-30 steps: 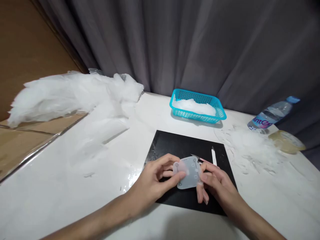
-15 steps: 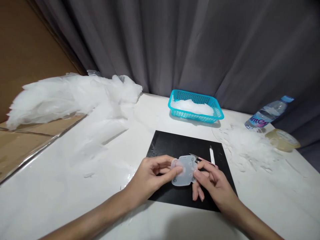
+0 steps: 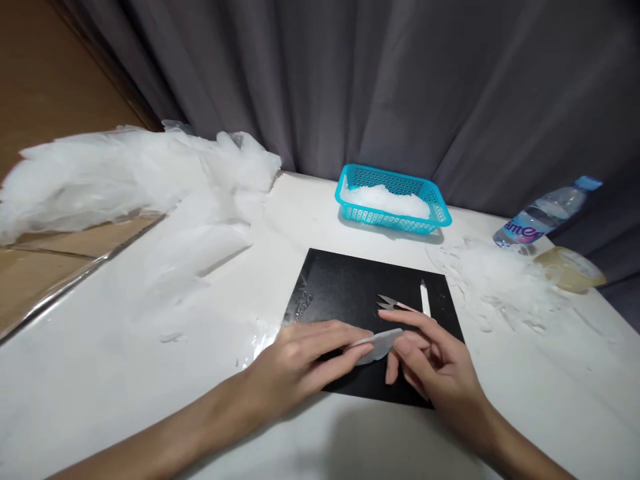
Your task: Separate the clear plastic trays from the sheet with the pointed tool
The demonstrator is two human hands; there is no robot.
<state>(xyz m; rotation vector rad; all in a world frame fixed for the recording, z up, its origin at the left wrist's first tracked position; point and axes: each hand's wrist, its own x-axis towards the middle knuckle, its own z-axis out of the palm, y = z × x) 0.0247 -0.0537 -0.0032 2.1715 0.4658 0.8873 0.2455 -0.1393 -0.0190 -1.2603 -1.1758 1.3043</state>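
A frosted, translucent flat plastic piece (image 3: 379,347) is tilted nearly edge-on above the black mat (image 3: 345,287). My left hand (image 3: 313,353) pinches its left end between thumb and fingers. At its right end is my right hand (image 3: 433,357), thumb tip against the edge, index finger lifted and stretched out, the other fingers curled below. Just beyond the right index finger lie small pink-handled snips (image 3: 390,303), their handles partly hidden by that hand. A white pen-like tool (image 3: 425,298) rests on the mat beside them.
A turquoise basket (image 3: 395,225) holding white translucent pieces stands at the back. Trimmed scraps (image 3: 505,283) lie on the right, near a water bottle (image 3: 547,213) and a tape roll (image 3: 570,268). A large heap of translucent sheets (image 3: 125,173) covers the left, partly on cardboard (image 3: 90,243).
The plastic piece has turned from facing me to nearly edge-on. My right index finger has come off it and stretched out. The view has shifted slightly.
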